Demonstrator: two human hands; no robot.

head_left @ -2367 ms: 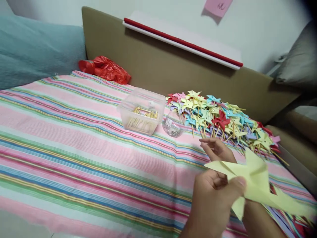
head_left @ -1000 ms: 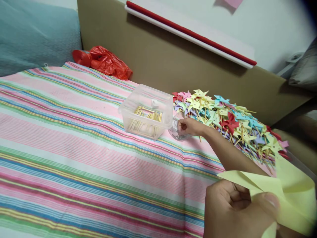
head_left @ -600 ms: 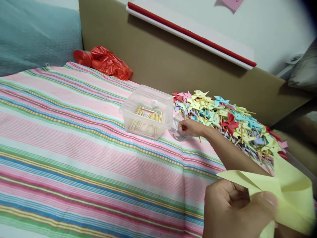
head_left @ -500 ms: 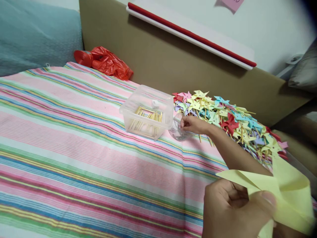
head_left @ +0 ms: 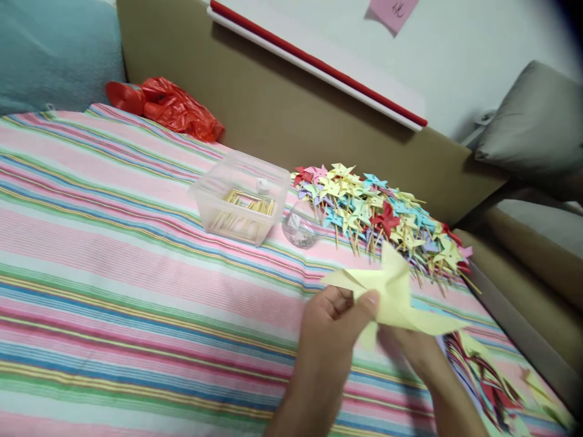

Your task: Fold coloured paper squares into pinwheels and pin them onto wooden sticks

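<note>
My left hand [head_left: 334,325] pinches a pale yellow paper pinwheel [head_left: 394,297] between thumb and fingers, its blades folded toward the middle. Behind the pinwheel's lower side is my right hand [head_left: 407,349]. Its fingers are hidden by the paper, so I cannot see what they hold. Beyond both hands stands a round clear container [head_left: 298,226] with small shiny bits at its bottom. Beside it, a translucent plastic box [head_left: 204,209] holds several thin yellowish sticks [head_left: 241,203].
A heap of finished colourful pinwheels [head_left: 387,218] on sticks lies at the back right. Coloured paper pieces [head_left: 487,376] are at the lower right. A red plastic bag [head_left: 182,112] lies at the back left on the striped cloth [head_left: 159,291]. A grey cushion [head_left: 532,115] is at the right.
My right hand has left the round container and come back behind the pinwheel. My left hand, with the pinwheel, now appears farther left and higher. The view has shifted to the right.
</note>
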